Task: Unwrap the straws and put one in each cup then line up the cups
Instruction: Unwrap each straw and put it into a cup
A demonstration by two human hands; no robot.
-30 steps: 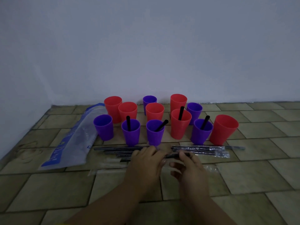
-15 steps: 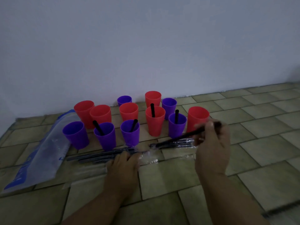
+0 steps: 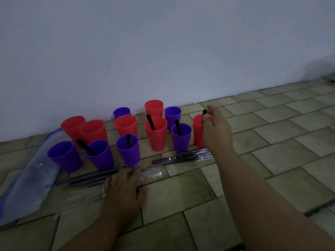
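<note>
Several red and purple cups stand on the tiled floor near the wall. Black straws stick out of a purple cup (image 3: 98, 154), another purple cup (image 3: 128, 148), a red cup (image 3: 156, 133) and a purple cup (image 3: 181, 137). My right hand (image 3: 216, 129) holds a black straw (image 3: 204, 115) upright over the rightmost red cup (image 3: 198, 132), its lower end inside the cup. My left hand (image 3: 125, 185) rests flat on the wrapped straws (image 3: 85, 179) and a clear wrapper (image 3: 154, 173). More wrapped straws (image 3: 183, 157) lie in front of the cups.
A clear plastic bag with blue print (image 3: 27, 180) lies on the floor at the left, beside the cups. The white wall stands right behind the cups. Bare tiles stretch to the right and towards me.
My right hand has carried the unwrapped straw from in front of the cups up and right to the rightmost red cup. My left hand stays on the wrappers. The view has swung right.
</note>
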